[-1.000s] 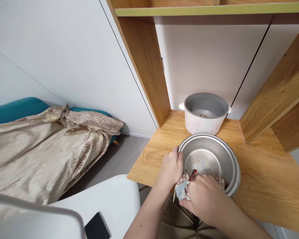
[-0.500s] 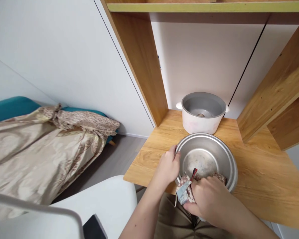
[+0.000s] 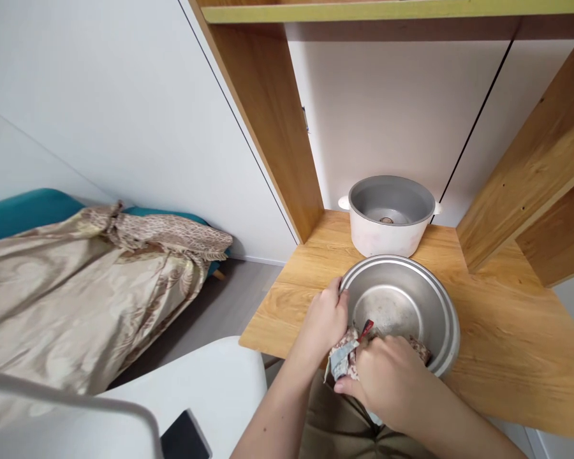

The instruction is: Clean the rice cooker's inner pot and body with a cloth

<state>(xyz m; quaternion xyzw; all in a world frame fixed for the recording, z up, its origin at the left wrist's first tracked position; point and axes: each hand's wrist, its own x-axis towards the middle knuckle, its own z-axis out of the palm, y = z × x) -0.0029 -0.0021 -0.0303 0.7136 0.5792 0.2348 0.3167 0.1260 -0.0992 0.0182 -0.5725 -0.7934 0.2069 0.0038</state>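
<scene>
Head view: your left hand (image 3: 323, 322) grips the metal bowl's (image 3: 425, 287) nine-o'clock rim while your right hand (image 3: 387, 381), at six o'clock, clamps the patterned cloth (image 3: 340, 358).

White walls (image 3: 124, 115), wooden shelving (image 3: 268, 108), draped sofa (image 3: 76, 287).

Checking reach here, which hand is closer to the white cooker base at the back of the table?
Left. The left hand grips the metal bowl's near-left rim, just nearer the white cooker base than the right hand.
</scene>
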